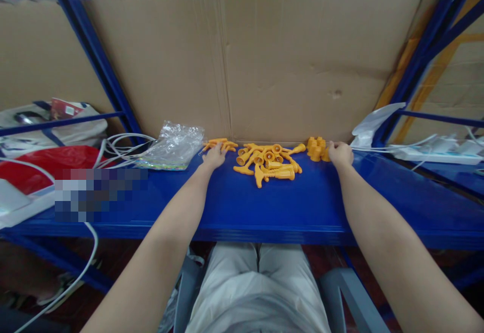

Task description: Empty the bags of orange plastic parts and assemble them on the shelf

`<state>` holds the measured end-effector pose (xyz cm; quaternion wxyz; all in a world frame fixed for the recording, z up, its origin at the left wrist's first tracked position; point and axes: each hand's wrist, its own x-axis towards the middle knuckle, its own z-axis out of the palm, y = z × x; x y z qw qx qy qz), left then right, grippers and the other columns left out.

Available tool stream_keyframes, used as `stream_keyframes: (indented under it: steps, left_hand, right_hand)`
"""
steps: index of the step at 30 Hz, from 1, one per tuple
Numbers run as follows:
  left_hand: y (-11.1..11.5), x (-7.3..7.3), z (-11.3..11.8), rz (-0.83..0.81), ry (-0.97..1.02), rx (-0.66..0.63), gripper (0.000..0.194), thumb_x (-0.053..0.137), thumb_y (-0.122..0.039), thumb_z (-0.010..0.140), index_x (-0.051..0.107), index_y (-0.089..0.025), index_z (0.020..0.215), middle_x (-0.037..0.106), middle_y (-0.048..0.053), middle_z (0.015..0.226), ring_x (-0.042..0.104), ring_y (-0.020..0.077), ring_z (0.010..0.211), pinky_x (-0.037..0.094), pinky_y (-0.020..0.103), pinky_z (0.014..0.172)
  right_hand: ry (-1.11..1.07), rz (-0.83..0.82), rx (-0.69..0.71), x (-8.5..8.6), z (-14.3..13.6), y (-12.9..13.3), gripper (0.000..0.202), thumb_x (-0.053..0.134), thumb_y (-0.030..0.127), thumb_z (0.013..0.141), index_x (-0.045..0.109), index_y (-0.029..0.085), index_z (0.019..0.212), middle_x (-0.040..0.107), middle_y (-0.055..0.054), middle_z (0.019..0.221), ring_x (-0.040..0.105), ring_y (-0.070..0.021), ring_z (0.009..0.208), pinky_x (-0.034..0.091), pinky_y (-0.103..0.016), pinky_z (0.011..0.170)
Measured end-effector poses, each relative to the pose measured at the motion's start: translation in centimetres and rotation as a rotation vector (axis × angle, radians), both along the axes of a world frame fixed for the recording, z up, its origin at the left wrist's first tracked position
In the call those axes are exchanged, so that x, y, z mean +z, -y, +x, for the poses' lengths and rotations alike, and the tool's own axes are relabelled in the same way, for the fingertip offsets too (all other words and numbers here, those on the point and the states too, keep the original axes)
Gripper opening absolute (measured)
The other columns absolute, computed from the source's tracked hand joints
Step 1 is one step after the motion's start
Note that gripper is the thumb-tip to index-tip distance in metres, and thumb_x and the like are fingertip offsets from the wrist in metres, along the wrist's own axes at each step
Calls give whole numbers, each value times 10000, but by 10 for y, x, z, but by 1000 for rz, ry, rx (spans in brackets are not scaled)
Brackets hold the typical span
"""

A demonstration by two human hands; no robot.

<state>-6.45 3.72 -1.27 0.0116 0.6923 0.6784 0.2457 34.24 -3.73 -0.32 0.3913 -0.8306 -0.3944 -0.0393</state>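
Observation:
Several yellow plastic parts (pixel 269 160) lie in a loose pile on the blue shelf top, some with flared, hollow round ends and others with curved, handle-like shapes. Left of the pile, my left hand (pixel 214 156) rests with its fingers apart against a smaller group of slim yellow pieces (pixel 222 144). On the other side, my right hand (pixel 341 154) has its fingers curled at the edge of a cluster of lobed yellow pieces (pixel 316 148), closed on the nearest one. The fingers partly hide that piece.
A clear plastic bag (pixel 176 144) and coiled white cables (pixel 121 149) lie left of my left hand. A white power strip (pixel 434 152) sits at far right. Tall cardboard (pixel 283 66) stands behind, between blue metal posts (pixel 94 46). The shelf's front edge (pixel 272 236) is near my lap.

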Motion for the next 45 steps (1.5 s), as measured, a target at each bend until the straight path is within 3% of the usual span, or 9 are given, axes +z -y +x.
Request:
stream_keyframes:
  steps: [3,6,14,19,23,26,30,38,45]
  left_hand:
    - [-4,-5,-3,-105,-69,-29,615,450,-382,983,376,-251,1580,317,127,1673,307,344,1536,302,634,1197]
    - [-6,-7,-4,-156,-111,-25,678,460,-417,968,309,-279,1615,202,111,1713,196,343,1573,273,639,1209]
    - [-2,-2,-3,-201,-129,-3,679,425,-446,969,299,-307,1621,160,83,1727,183,355,1573,266,641,1213]
    - [-1,-2,-2,-195,-110,8,668,462,-457,955,323,-373,1604,180,60,1726,203,359,1566,270,635,1212]
    - [-1,-2,-2,-199,-106,11,660,455,-452,955,332,-376,1599,165,71,1728,186,357,1572,242,649,1215]
    - [0,-2,-1,-180,-104,22,676,478,-462,939,336,-384,1596,186,72,1723,180,371,1570,226,662,1214]
    - [6,3,4,-72,-104,24,649,438,-403,950,365,-333,1591,199,80,1718,173,372,1573,200,683,1218]
    - [21,16,31,220,-107,-200,595,476,-263,923,469,-272,1518,273,93,1694,257,354,1552,206,697,1220]
    - [37,19,51,281,-136,-395,521,480,-222,924,542,-238,1440,353,103,1660,349,323,1513,236,676,1217]
  right_hand:
    - [3,-2,-3,-2,2,-2,362,493,329,958,773,163,1117,735,-201,1160,677,-321,1113,497,-399,893]
    - [24,22,-11,-5,5,-6,346,501,356,943,775,169,1043,742,-194,1083,684,-319,1062,497,-402,872]
    - [142,244,33,-5,14,-19,244,447,309,926,647,170,926,678,-195,1053,636,-315,1031,469,-471,910]
    - [272,451,201,7,-1,-33,176,456,299,912,568,196,999,653,-145,993,618,-295,1014,477,-470,904]
    - [397,352,464,9,-35,-35,222,474,290,924,602,189,1074,678,-162,1066,644,-299,1028,510,-465,916]
    - [492,202,660,4,-64,-33,390,489,274,931,596,179,1295,641,-176,1287,643,-303,1144,530,-472,960]
    - [578,62,864,-5,-88,-35,530,480,197,932,556,283,1449,542,-92,1503,552,-276,1352,515,-480,1060]
    - [577,18,972,-3,-91,-41,484,541,95,851,718,280,1261,599,-73,1464,638,-284,1254,504,-487,1082]
    - [561,22,932,3,-98,-32,291,574,92,838,729,218,1050,698,-105,1274,687,-266,1126,522,-411,1002]
